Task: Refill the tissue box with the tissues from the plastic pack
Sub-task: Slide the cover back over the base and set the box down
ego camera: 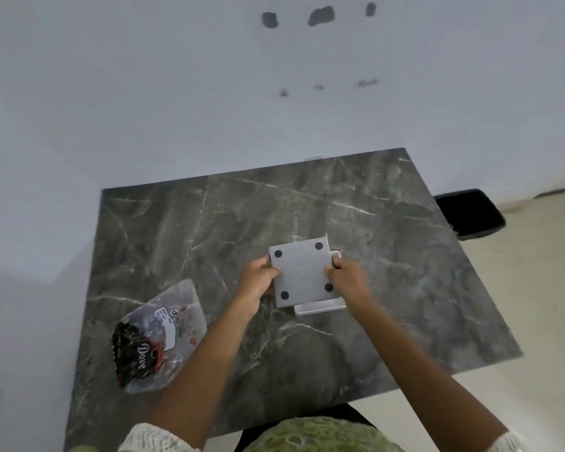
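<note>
A grey square tissue box (302, 272) lies upside down on the dark marble table (209, 230), its base with several black round feet facing up. A white edge of a lower part (320, 307) shows beneath the base at the front and right. My left hand (258, 278) grips the base's left edge and my right hand (348, 277) grips its right edge. The plastic pack (163, 334), clear with a dark "Dove" print, lies flat near the table's front left. No loose tissues show.
A white wall stands close behind and to the left of the table. A black object (470, 213) sits on the pale floor past the table's right rear corner. Bare tabletop lies behind and to the right of the box.
</note>
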